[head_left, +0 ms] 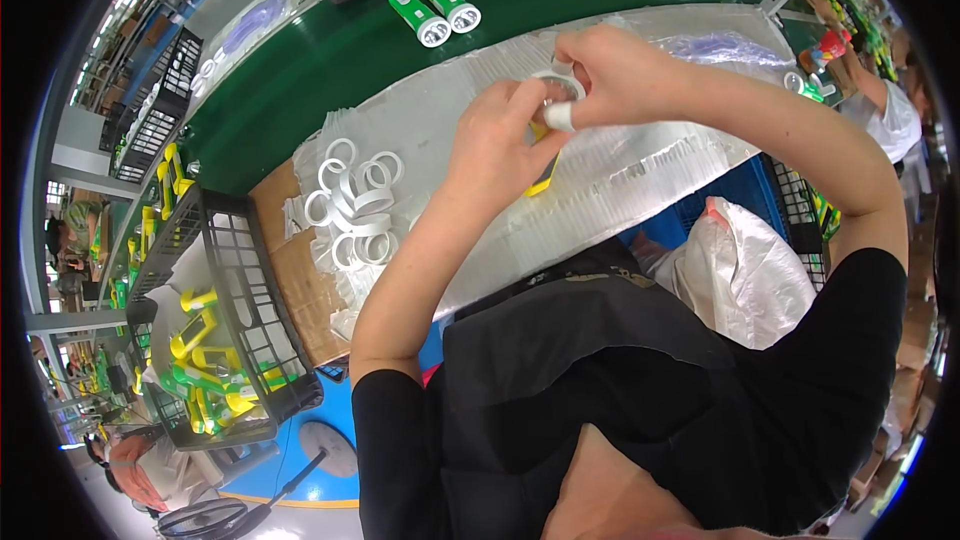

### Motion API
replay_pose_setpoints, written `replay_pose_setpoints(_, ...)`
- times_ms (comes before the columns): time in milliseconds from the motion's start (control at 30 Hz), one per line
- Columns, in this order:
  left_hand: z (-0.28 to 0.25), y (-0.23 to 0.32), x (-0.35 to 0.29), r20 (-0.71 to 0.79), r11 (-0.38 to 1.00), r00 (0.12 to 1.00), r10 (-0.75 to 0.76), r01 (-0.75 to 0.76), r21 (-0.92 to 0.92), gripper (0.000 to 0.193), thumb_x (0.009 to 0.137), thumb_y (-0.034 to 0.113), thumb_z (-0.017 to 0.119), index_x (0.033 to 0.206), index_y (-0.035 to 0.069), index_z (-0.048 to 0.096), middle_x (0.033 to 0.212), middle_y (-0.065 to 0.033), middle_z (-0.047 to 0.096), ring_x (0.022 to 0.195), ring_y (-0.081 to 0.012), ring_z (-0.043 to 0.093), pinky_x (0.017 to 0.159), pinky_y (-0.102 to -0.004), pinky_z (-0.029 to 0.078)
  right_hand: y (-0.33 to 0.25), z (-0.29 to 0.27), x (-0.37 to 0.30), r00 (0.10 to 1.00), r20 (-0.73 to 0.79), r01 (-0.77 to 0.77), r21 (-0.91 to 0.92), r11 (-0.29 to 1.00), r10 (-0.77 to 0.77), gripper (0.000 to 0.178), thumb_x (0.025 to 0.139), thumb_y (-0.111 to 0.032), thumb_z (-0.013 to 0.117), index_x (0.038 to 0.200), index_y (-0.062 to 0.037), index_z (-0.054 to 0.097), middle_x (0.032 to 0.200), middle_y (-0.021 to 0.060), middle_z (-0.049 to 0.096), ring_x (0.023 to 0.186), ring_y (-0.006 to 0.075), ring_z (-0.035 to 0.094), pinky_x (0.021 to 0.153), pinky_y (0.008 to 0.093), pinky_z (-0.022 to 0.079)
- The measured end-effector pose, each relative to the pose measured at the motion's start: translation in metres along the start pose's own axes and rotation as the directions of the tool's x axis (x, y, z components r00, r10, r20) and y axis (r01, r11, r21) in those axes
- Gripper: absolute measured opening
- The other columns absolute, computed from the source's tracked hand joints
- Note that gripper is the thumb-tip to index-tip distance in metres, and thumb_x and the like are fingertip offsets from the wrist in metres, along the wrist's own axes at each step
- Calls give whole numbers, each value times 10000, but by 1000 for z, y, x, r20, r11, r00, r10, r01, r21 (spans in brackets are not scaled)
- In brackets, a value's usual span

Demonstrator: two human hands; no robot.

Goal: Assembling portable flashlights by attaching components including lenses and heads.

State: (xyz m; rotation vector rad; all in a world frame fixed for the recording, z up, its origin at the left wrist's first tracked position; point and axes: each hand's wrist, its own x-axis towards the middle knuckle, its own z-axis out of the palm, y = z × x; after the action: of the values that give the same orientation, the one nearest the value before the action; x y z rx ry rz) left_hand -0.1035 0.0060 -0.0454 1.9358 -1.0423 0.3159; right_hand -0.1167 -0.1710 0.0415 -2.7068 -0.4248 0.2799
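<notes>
1. Just above centre, between two bare hands: a yellow-bodied torch with a round, white-rimmed head (543,180), head end toward the far side, yellow end toward the wearer.
2. On the near left of the torch, the bare left hand (492,140), with fingers and thumb bent around it in a closed grip.
3. On its far right, the bare right hand (612,78), with fingers arched over the head, pinching at the white rim; on the thumb, a white wrap (558,117). Cannot tell exactly where each fingertip touches, because of the overlap.
4. Beneath both hands, a pale grey, plastic-sheeted work surface (620,175).
5. Toward its left end, a loose pile of hollow white rings (372,202), well apart from the torch.
6. Beyond, on a glossy, dark green surface (300,70), two green torches with white-rimmed heads (420,20), side by side.
7. At far left, a black plastic lattice crate (293,402) with yellow and green torches (192,335) inside.
8. Near the right forearm, a crumpled, clear purplish plastic bag (725,48).
</notes>
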Motion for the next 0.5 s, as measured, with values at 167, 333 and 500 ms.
replay_pose_setpoints(167, 2, -7, 5, -27, 997, 999, 42, -43, -63, 357, 701, 152, 797, 1000, 114, 606, 793, -80, 610, 755, -274, 607, 649, -391, 492, 13, -2, 7, 995, -95, -24, -119, 993, 13, 356, 727, -246, 752, 855, 22, 558, 726, 148, 583, 695, 262, 607, 589, 370, 465)
replay_pose_setpoints(333, 2, -10, 2, -52, 995, 998, 34, -39, -90, 339, 704, 177, 804, 974, 111, 610, 767, -69, 598, 729, -255, 600, 628, -375, 489, 20, -10, 11, 940, 107, 333, -90, 939, -323, 315, 763, -265, 691, 868, -2, 553, 786, 139, 598, 703, 286, 585, 614, 383, 452)
replay_pose_setpoints(500, 3, -5, 2, -48, 998, 999, -14, 11, -56, 335, 703, 204, 815, 955, 107, 617, 766, -68, 593, 708, -247, 594, 607, -375, 484, 5, -7, 9, 1000, -2, -8, -206, 979, 7, 286, 779, -247, 675, 898, -13, 563, 815, 138, 604, 740, 288, 597, 625, 374, 455)
